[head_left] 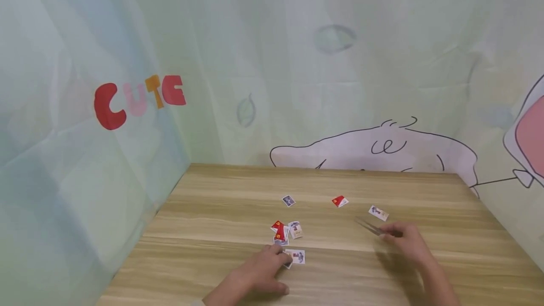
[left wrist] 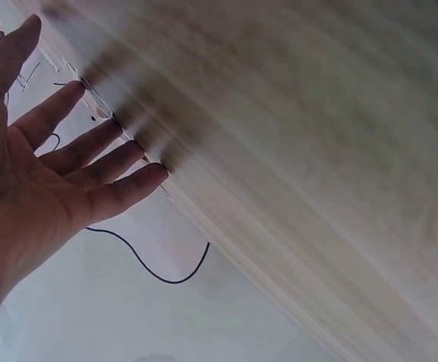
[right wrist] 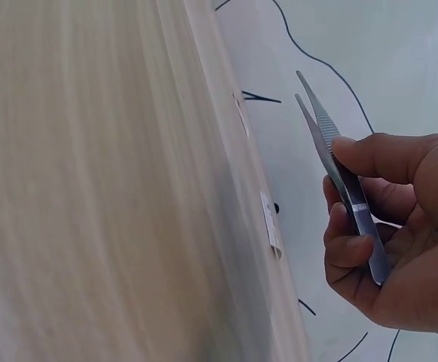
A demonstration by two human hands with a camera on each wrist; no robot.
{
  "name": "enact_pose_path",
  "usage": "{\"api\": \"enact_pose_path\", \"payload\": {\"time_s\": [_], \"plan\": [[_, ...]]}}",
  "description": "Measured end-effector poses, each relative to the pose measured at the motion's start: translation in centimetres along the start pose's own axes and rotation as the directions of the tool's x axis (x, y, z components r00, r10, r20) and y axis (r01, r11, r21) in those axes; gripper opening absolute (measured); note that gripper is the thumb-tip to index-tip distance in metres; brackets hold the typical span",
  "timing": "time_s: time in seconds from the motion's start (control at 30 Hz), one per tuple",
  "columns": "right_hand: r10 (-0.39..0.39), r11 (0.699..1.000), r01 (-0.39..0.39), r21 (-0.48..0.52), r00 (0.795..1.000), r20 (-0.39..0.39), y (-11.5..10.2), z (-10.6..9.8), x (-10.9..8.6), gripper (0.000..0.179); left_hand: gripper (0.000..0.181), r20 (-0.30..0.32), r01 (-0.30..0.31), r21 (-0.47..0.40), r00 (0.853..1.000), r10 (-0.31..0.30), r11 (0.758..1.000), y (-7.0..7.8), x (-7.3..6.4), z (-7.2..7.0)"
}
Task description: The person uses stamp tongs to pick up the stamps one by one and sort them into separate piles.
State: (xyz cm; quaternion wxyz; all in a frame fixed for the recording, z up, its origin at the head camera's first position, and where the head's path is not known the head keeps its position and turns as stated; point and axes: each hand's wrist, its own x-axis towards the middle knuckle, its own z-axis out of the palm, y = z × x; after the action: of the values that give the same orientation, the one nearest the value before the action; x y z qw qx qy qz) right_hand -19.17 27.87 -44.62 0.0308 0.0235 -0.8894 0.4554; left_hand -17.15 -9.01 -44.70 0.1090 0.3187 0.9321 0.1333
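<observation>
My left hand (head_left: 261, 270) rests on the table with its fingertips on small printed paper pieces. One of them, a white stamp-like piece with a figure (head_left: 299, 256), sticks out beside the fingers. In the left wrist view the left hand (left wrist: 45, 173) has its fingers spread and fairly straight, tips at the tabletop. My right hand (head_left: 408, 244) holds metal tweezers (head_left: 369, 226) above the table, short of a white printed piece (head_left: 378, 213). Close up, the right hand (right wrist: 399, 226) grips the tweezers (right wrist: 328, 143) with thumb and fingers; their tips stand apart with nothing between them.
Just beyond the left hand lie overlapping red pieces (head_left: 279, 230) and a white printed piece (head_left: 296, 230). Farther back are a dark piece (head_left: 288, 200) and a red-and-white piece (head_left: 340, 201). Printed cloth (head_left: 238, 60) walls the wooden table (head_left: 229, 192) at the back and sides.
</observation>
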Motion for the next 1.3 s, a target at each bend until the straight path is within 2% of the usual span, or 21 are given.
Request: {"api": "enact_pose_path", "payload": {"time_s": [0.13,0.37,0.63,0.77,1.1,1.3], "plan": [[-0.006,1.000,0.006,0.008,1.000,0.010,-0.4,0.6,-0.2,0.023,0.054,0.001,-0.002,0.000,1.000,0.002,1.000,0.0,0.0,0.0],[-0.035,0.998,0.033,0.048,0.998,0.049,-1.1,1.6,-0.3,0.022,0.049,-0.016,-0.047,0.016,0.999,0.047,0.999,0.1,-0.1,-0.2],[-0.076,0.996,0.069,0.061,0.989,0.124,-1.9,2.7,-0.6,0.019,0.049,0.013,-0.041,-0.010,0.999,0.042,0.999,0.0,-0.2,-0.2],[-0.114,0.992,0.102,0.074,0.976,0.184,-2.0,3.2,-0.8,0.020,0.054,0.015,-0.035,-0.015,0.999,0.035,0.999,0.1,-0.4,-0.1],[-0.227,0.973,0.204,0.106,0.920,0.319,-2.5,4.6,-0.3,0.021,0.059,0.006,-0.028,0.005,1.000,0.028,1.000,0.1,-0.3,0.0],[-0.248,0.968,0.213,0.133,0.894,0.374,-2.7,5.5,0.0,0.018,0.056,0.004,-0.041,0.008,0.999,0.041,0.999,0.0,-0.2,0.3]]}}
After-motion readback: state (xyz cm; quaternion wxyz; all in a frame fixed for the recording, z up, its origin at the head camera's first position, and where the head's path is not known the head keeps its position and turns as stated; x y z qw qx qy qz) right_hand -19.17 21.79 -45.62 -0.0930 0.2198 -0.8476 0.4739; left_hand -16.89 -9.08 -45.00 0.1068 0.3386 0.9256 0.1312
